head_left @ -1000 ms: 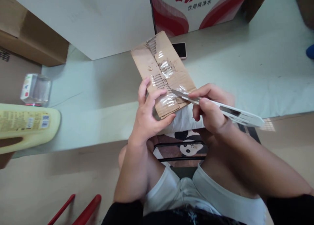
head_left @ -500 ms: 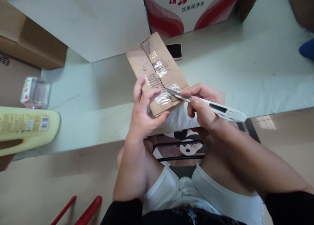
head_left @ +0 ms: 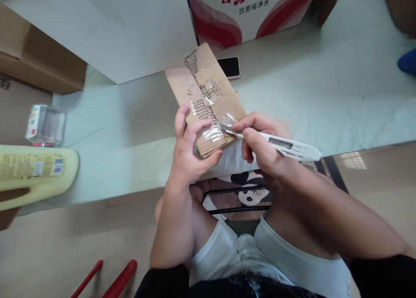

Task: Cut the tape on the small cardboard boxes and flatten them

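Note:
A flat brown cardboard box (head_left: 224, 88), taped with clear tape along its middle seam and marked with dark strokes, is tilted over the front part of the table. My left hand (head_left: 190, 146) grips its near left corner, fingers on the top face and thumb along the near edge. In my right hand (head_left: 264, 135) is a white utility knife (head_left: 289, 146), its handle pointing to the right. The blade tip touches the taped seam near the box's near end. The underside of the box is hidden.
A phone (head_left: 230, 67) lies just behind the cardboard box. White and red cartons (head_left: 224, 21) stand at the back. On the left are a clear bottle (head_left: 48, 124) and a yellow jug (head_left: 69, 170). A blue object (head_left: 407, 63) is at the far right.
My right hand and the knife have shifted slightly left and down, the blade staying at the seam. The cardboard box has moved slightly left; my left hand keeps its grip.

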A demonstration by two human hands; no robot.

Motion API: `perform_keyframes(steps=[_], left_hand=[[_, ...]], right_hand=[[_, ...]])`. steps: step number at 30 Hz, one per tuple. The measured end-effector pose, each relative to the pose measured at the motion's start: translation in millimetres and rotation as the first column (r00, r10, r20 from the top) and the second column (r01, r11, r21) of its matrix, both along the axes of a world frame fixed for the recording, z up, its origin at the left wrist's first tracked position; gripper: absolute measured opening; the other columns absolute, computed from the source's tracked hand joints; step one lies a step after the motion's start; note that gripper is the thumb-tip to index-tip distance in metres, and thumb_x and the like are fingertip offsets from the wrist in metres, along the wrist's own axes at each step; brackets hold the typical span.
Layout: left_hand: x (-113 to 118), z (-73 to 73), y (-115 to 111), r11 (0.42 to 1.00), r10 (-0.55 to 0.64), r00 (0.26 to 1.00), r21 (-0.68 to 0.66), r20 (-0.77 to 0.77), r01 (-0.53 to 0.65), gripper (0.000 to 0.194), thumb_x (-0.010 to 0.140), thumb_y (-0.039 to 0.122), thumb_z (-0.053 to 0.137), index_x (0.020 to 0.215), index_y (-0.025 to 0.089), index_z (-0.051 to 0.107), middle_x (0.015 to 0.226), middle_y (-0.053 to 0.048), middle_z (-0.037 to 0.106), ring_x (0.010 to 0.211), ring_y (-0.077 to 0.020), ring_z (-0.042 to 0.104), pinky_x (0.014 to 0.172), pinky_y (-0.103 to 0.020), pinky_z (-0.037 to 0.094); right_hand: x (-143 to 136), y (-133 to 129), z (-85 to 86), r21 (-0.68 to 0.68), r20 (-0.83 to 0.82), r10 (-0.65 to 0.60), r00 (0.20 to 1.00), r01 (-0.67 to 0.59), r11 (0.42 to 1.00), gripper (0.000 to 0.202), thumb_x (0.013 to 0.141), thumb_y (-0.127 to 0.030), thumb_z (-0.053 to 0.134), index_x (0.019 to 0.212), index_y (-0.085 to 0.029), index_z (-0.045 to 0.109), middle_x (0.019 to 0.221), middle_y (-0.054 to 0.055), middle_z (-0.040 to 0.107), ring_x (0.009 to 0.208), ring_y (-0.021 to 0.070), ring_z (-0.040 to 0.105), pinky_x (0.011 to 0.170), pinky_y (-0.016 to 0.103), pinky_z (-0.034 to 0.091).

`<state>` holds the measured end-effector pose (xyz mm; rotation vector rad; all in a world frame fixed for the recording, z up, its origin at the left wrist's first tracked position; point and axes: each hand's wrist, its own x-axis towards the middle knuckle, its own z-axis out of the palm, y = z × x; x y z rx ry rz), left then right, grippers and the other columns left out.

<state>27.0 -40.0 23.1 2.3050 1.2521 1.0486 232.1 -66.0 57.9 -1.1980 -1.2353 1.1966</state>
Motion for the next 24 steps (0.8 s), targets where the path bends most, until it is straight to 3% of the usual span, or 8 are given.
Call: perform_keyframes(steps=[16,21,24], left_hand=[[0,-1.4,0,1.0,0.003,1.0,-0.02,-0.01,-0.003,0.068,0.077,0.074,0.067,0.131,0.036,0.05,0.164,-0.009,0.027,0.158,-0.0384,0.021,0.124,-0.064,0.029],[3,-7.3,0,0.999,0.033,0.997,-0.005,0.076,-0.033,0.091,0.073,0.083,0.062,0.146,0.039,0.032,0.169,-0.01,0.015,0.16,-0.0404,0.012,0.122,-0.064,0.032],[4,-10.0,0,0.998,0.065,0.988,0.002,0.137,-0.066,0.091,0.078,0.085,0.052,0.151,0.04,0.024,0.17,-0.009,0.012,0.158,-0.0393,0.019,0.119,-0.059,0.04]], right_hand=[[12,-8,-5.8,0.092,-0.038,-0.008,0.999,0.011,0.996,0.027,0.093,-0.044,0.059,0.088,-0.019,0.07,0.053,-0.003,0.057,0.04,0.0094,0.051,0.037,0.022,0.036],[10,-14,-7.0,0.18,-0.103,0.12,0.987,-0.1,0.978,0.027,0.095,-0.045,0.06,0.099,-0.02,0.069,0.06,-0.003,0.063,0.045,0.0094,0.055,0.041,0.022,0.042],[11,-15,-3.6,0.256,-0.036,0.264,0.964,-0.246,0.935,0.022,0.093,-0.04,0.063,0.101,-0.021,0.07,0.064,-0.002,0.067,0.048,0.0099,0.058,0.043,0.022,0.045]])
